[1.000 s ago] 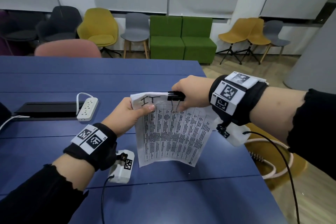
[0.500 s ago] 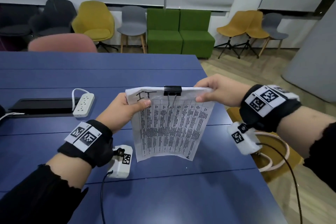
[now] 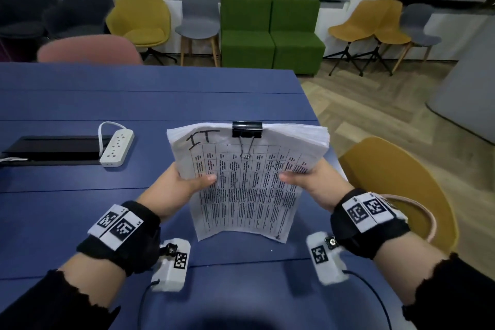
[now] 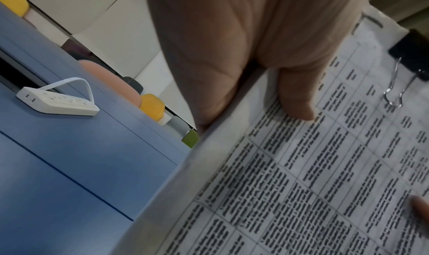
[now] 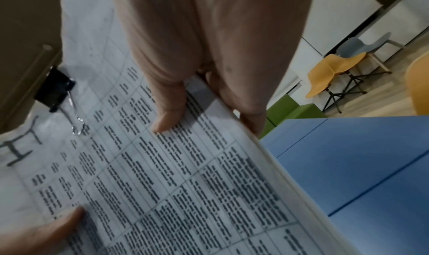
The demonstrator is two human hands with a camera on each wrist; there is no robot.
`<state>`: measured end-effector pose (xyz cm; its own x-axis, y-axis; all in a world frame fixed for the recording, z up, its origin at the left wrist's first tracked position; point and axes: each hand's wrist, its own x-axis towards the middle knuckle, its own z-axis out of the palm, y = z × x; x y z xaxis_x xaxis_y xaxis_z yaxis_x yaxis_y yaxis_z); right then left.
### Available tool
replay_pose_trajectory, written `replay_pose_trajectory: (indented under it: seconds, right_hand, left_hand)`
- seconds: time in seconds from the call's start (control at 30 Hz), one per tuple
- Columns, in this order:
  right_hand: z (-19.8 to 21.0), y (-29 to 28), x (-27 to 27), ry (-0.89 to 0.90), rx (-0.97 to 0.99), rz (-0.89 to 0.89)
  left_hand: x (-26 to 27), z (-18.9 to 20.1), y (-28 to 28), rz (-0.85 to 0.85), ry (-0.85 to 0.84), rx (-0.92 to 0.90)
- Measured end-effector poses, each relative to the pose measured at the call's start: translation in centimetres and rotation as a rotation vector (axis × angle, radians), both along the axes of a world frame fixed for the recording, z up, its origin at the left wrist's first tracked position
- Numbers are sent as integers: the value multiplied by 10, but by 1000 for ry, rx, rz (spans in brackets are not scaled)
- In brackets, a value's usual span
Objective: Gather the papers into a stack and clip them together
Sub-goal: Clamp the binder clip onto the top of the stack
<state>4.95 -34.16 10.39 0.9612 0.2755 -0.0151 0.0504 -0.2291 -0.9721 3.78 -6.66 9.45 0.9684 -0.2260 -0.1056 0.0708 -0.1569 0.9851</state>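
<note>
A stack of printed papers (image 3: 249,182) marked "IT" is held up above the blue table (image 3: 134,104). A black binder clip (image 3: 246,129) sits on the middle of its top edge, wire handle folded down over the front sheet. My left hand (image 3: 184,185) grips the stack's left edge, thumb on the front. My right hand (image 3: 308,181) grips the right edge the same way. In the left wrist view the thumb (image 4: 294,97) presses the papers (image 4: 301,176) near the clip (image 4: 410,53). The right wrist view shows my thumb (image 5: 167,108) on the papers (image 5: 174,185) and the clip (image 5: 54,90).
A white power strip (image 3: 116,147) lies beside a black cable tray (image 3: 51,151) at the table's left. A mustard chair (image 3: 396,190) stands by the table's right edge. More chairs and a green sofa (image 3: 270,35) line the far wall.
My right hand has left the clip and moved down to the stack's right edge. My left hand slid lower on the left edge. The stack now faces me more upright.
</note>
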Motion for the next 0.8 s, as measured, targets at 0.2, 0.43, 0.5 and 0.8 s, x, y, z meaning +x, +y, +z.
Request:
replay_pose_trajectory:
  seconds: [0.2,0.43,0.5,0.8]
  right_hand:
    - [-40,-5,-2,23,-21,-32]
    - [-99,-2,-6,217,-217,-42]
    - [-102,0,-2,248,-154,-83]
    - [-136,34,-6,299,-245,-373]
  left_hand:
    - [-2,-37,-6,34,18,93]
    - [-4,-85,-5,46,131,163]
    - [4,-82,-6,75,116,156]
    - [19,-114,-30,380,307,79]
